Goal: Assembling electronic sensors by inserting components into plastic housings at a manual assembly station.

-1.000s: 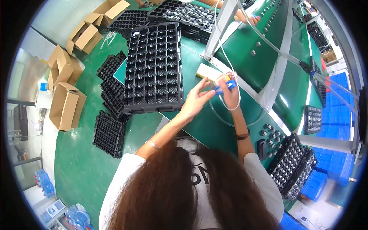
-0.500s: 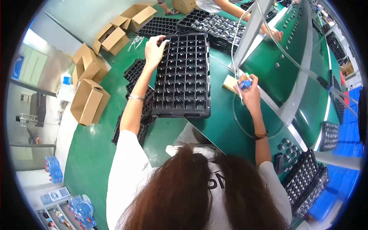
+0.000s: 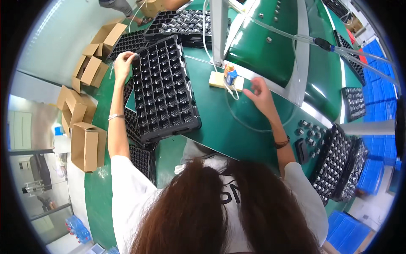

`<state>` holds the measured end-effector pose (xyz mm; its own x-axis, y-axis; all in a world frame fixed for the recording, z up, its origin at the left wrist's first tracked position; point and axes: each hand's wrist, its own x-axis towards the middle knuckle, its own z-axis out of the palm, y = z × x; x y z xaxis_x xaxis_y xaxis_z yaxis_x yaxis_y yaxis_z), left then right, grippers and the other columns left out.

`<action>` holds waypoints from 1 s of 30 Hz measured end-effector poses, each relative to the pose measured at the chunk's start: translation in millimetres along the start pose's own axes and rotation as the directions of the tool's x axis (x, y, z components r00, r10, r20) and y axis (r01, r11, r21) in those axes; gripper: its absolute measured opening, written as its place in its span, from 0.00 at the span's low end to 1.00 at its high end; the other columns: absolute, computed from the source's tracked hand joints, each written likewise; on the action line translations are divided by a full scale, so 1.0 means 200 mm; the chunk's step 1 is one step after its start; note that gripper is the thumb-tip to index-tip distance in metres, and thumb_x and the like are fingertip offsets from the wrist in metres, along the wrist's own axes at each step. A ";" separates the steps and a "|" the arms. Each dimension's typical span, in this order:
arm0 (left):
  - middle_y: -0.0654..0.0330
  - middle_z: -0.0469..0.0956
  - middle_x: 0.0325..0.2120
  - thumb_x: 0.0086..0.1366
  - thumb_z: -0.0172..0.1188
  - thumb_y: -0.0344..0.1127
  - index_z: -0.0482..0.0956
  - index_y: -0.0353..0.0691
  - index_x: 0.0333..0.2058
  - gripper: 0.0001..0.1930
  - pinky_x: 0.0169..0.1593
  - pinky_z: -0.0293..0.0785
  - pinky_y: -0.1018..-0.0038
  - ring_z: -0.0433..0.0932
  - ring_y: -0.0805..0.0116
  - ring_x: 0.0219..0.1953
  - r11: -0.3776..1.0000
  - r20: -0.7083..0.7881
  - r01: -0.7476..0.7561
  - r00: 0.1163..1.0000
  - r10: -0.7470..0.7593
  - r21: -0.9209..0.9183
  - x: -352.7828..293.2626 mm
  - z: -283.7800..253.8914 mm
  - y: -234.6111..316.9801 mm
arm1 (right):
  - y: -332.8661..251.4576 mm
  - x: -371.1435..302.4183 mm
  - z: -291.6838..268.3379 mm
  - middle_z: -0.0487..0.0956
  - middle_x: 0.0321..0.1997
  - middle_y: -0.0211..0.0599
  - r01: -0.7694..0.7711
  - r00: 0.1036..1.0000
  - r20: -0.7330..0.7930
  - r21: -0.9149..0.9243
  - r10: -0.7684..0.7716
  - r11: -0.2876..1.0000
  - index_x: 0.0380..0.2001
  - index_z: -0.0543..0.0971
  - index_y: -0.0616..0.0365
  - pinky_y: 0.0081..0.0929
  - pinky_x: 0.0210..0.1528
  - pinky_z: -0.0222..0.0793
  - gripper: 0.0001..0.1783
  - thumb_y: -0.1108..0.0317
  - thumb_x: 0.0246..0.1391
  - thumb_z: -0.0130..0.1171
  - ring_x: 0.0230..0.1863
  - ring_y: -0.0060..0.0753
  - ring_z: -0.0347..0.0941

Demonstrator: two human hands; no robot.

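A large black compartment tray (image 3: 164,89) lies tilted on the green table, with a small shiny piece in many of its pockets. My left hand (image 3: 122,67) is at its far left corner, fingers pinched on a small dark-grey part (image 3: 135,56). To the right, my right hand (image 3: 261,96) hovers over the table with fingers apart and nothing in them. Just left of it, a small blue-and-orange hand tool (image 3: 230,74) with a thin clear hose stands on a pale yellow block (image 3: 216,79).
Beyond the tray, more black trays (image 3: 182,23) hold metal parts. A grey post (image 3: 218,31) rises beside the green conveyor (image 3: 264,55). Loose metal parts (image 3: 311,134) and filled trays (image 3: 334,158) lie at right. Open cardboard boxes (image 3: 89,146) line the left floor.
My right hand has let go of the blue-and-orange tool, which now stands on the yellow block. The head view has shifted, so the tray appears further left and more tilted.
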<state>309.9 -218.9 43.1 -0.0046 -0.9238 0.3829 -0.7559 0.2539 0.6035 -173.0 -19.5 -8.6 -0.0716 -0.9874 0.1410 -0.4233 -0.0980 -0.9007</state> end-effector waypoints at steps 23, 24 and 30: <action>0.55 0.71 0.47 0.68 0.47 0.39 0.67 0.27 0.52 0.20 0.60 0.62 0.74 0.69 0.67 0.51 -0.139 0.736 0.724 0.674 -0.066 -0.676 -1.13 0.45 1.32 | 0.46 0.84 -0.12 0.77 0.26 0.52 -0.076 0.809 -0.542 -0.480 -0.227 0.874 0.34 0.74 0.59 0.45 0.35 0.67 0.20 0.53 0.47 0.60 0.31 0.55 0.74; 0.57 0.71 0.47 0.68 0.48 0.38 0.66 0.27 0.52 0.21 0.60 0.62 0.75 0.69 0.69 0.50 -0.113 0.746 0.739 0.665 -0.041 -0.664 -1.13 0.47 1.32 | 0.46 0.83 -0.13 0.77 0.26 0.52 -0.074 0.810 -0.541 -0.480 -0.228 0.874 0.34 0.74 0.59 0.45 0.35 0.67 0.20 0.53 0.47 0.60 0.31 0.55 0.74; 0.60 0.72 0.44 0.68 0.49 0.37 0.65 0.33 0.55 0.21 0.57 0.63 0.78 0.70 0.73 0.48 -0.111 0.724 0.719 0.690 -0.010 -0.686 -1.15 0.58 1.30 | 0.38 0.74 -0.16 0.75 0.29 0.45 0.063 0.690 -0.574 -0.558 -0.440 0.827 0.37 0.73 0.60 0.39 0.34 0.67 0.19 0.57 0.49 0.61 0.30 0.44 0.72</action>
<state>38.8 25.9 31.5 -0.4695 -0.8472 -0.2486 0.5299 -0.4957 0.6881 -244.6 -168.8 -42.0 -0.3818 -0.5673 0.7297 -0.8587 -0.0744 -0.5071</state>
